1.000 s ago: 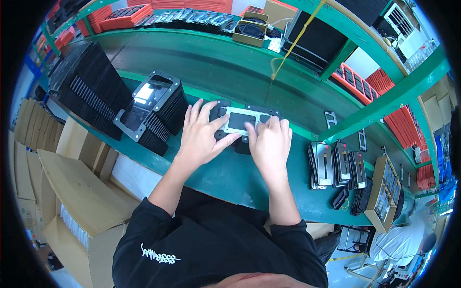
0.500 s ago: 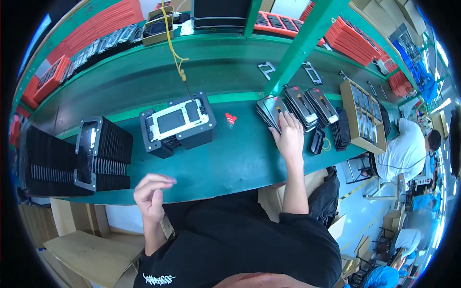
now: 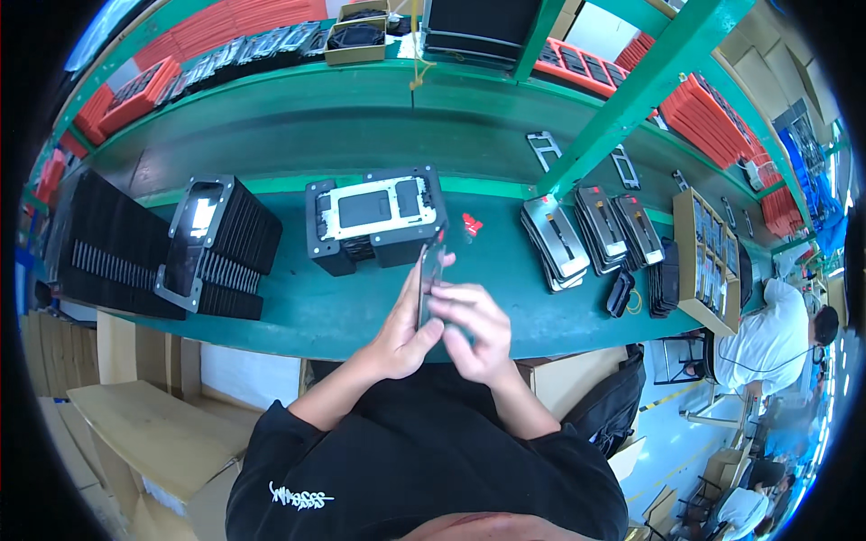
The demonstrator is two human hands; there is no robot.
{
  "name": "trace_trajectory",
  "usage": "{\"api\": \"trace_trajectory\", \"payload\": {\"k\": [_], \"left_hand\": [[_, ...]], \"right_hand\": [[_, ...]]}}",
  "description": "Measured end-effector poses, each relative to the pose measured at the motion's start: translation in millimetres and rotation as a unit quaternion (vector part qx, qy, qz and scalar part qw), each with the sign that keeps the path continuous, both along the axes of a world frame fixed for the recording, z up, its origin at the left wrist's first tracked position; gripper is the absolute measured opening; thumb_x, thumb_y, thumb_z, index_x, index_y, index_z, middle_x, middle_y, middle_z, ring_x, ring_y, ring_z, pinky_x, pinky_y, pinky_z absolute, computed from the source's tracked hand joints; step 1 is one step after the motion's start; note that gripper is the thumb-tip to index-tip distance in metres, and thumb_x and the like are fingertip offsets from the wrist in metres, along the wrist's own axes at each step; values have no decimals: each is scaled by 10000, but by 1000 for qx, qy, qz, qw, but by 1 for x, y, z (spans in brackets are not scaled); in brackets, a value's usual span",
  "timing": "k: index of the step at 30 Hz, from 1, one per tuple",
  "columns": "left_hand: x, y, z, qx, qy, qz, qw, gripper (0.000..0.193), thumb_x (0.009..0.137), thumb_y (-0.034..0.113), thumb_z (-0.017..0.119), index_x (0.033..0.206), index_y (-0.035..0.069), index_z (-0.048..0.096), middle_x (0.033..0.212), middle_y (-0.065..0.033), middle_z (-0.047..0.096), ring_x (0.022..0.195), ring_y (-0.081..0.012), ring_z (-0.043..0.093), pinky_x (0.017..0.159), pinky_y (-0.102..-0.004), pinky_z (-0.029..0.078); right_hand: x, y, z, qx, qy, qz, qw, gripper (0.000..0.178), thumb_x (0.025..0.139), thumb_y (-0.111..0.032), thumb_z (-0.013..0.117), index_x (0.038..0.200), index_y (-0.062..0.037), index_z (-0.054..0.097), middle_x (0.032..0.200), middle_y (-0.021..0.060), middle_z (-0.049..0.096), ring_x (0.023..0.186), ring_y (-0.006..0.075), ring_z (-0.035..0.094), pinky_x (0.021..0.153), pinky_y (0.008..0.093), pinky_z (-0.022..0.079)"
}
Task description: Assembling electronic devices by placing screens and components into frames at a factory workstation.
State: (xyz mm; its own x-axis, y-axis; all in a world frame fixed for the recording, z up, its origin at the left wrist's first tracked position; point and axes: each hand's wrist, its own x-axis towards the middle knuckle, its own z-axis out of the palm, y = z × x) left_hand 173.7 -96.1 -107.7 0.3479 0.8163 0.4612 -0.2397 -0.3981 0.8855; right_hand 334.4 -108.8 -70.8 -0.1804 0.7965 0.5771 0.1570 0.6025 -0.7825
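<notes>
Panel [image 3: 431, 270], thin and seen almost edge-on, is up between the two hands, near the front of the tabletop [image 3: 307, 311]. The left hand [image 3: 397, 335] has its fingers clasped on it. The right hand [image 3: 478, 335] is at its other side, fingers bent and blurred; I cannot tell whether they grip it. Beyond, a white frame [image 3: 394, 200] lies on a black stack [image 3: 404, 250], with red scraps [image 3: 471, 223] just beside. Similar panels [image 3: 557, 239] lie in piles to the right.
</notes>
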Motion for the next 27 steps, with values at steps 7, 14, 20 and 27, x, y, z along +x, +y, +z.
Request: {"api": "trace_trajectory", "payload": {"k": [7,14,20,27], "left_hand": [[-15,-8,-9,155,260,130,944,855,963,306,667,1652,180,177,1590,-256,280,1289,-417,501,1024,-468,479],[-36,-14,-24,280,266,170,907,803,972,289,646,1631,148,208,1561,-233,368,1160,-400,589,927,-445,535],[-54,-25,-11,-176,-55,-50,982,753,1033,454,475,1618,85,177,1552,-226,400,1098,-356,638,882,-437,555],[-65,-21,16,-284,-286,-56,913,800,1045,635,252,1599,60,208,1514,-246,439,1083,-338,655,872,-430,564]], "right_hand": [[-17,20,-13,-246,304,33,920,192,984,-49,652,1165,13,633,1072,82,645,1001,121,629,886,270,518],[-17,19,-29,-231,261,208,914,167,1023,-168,639,1048,-10,593,1027,63,624,905,128,604,794,250,501],[42,100,-19,-202,75,-22,976,190,1001,-171,645,908,-15,593,843,50,619,761,146,611,695,298,512],[40,122,-20,54,-325,-156,931,87,951,-72,668,1004,-10,638,787,15,641,693,108,619,629,279,494]]}}
